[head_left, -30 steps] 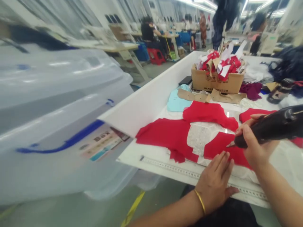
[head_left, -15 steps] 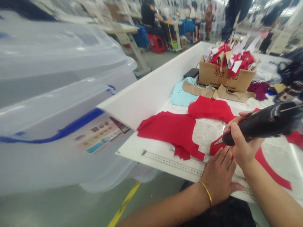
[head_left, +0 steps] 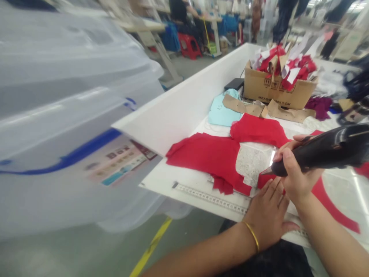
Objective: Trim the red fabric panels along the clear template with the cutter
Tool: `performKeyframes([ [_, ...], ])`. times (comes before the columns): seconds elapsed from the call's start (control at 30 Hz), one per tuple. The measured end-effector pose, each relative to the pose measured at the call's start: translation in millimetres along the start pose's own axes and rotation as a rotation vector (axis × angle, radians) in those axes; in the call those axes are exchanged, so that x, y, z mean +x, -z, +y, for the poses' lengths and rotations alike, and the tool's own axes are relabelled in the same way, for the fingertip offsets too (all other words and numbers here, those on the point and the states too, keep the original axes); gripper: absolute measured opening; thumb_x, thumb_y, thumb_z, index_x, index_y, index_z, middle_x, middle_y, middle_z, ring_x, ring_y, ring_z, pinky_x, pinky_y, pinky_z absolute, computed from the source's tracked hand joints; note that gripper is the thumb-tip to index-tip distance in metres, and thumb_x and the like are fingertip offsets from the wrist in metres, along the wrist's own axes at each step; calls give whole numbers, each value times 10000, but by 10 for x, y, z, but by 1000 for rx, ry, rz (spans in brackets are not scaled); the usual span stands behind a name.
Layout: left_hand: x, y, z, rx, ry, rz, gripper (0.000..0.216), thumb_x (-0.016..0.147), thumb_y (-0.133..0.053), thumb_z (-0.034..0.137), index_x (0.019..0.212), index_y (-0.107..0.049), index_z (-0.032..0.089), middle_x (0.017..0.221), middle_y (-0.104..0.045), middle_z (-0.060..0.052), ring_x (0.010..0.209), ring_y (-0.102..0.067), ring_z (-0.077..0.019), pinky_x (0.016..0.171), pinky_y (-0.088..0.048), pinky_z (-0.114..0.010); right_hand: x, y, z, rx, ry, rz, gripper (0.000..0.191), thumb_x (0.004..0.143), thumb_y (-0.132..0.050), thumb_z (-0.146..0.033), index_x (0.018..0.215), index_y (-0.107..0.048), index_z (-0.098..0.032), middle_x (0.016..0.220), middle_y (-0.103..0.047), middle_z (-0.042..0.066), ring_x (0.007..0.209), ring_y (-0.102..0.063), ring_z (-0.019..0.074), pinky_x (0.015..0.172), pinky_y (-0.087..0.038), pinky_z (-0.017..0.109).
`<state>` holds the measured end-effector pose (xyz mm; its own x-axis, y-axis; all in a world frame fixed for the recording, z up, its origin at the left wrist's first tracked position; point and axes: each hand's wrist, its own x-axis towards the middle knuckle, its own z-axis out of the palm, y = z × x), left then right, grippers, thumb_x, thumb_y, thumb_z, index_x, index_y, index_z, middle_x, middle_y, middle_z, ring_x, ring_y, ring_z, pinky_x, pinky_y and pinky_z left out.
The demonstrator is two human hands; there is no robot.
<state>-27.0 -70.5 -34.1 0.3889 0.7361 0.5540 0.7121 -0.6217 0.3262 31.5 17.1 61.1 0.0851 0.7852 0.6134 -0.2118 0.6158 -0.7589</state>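
In the head view my right hand is wrapped round a black handheld power tool with a tapered metal tip. That tip points down at a red fabric piece and seems to meet its edge. My left hand, a gold bangle on its wrist, lies flat with fingers stretched onto the same red fabric. A larger red fabric stack spreads to the left, and another red piece lies behind. Between them shows a pale, pitted patch of the worktop. A measuring tape runs along the front edge.
A cardboard box heaped with red and white scraps stands at the back. Brown pattern strips and a light blue sheet lie before it. A white side panel borders the table; translucent plastic bins stand left. People sit beyond.
The view has shifted slightly, so the box and the far table appear a little displaced. Both hands and the tool stay in nearly the same place on the red fabric.
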Motion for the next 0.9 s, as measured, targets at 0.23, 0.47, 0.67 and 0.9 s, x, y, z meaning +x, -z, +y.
performKeyframes([
  [0.23,-12,13,17,13,15,18,775,1060,-251,678,1326,-606,43,1350,-641,-259,1295,-610,-367,1087,-501,-512,3,-59,21,-22,19,30,195,860,-669,-166,972,-537,-257,681,-586,-64,521,-619,142,513,-544,316],
  [0.47,-33,32,69,28,-13,53,685,1089,-262,611,1269,-644,72,1214,-703,-205,1208,-639,-332,1019,-540,-473,-99,67,-114,16,-57,-73,228,924,-647,-212,1105,-522,-271,714,-577,-51,552,-608,148,538,-545,330],
  [0.67,-49,27,89,59,29,49,629,1094,-274,584,1252,-648,104,1173,-723,-177,1066,-678,-317,910,-566,-448,-192,137,-214,14,-148,-137,245,923,-636,-196,1112,-497,-269,739,-577,-41,565,-616,153,544,-565,335],
  [0.9,-57,33,105,64,62,9,569,1061,-401,615,1252,-652,142,1177,-723,-166,1116,-673,-316,946,-559,-438,-180,66,-186,-8,-84,-105,188,927,-635,-194,1010,-488,-277,716,-580,-59,500,-588,128,469,-531,299],
])
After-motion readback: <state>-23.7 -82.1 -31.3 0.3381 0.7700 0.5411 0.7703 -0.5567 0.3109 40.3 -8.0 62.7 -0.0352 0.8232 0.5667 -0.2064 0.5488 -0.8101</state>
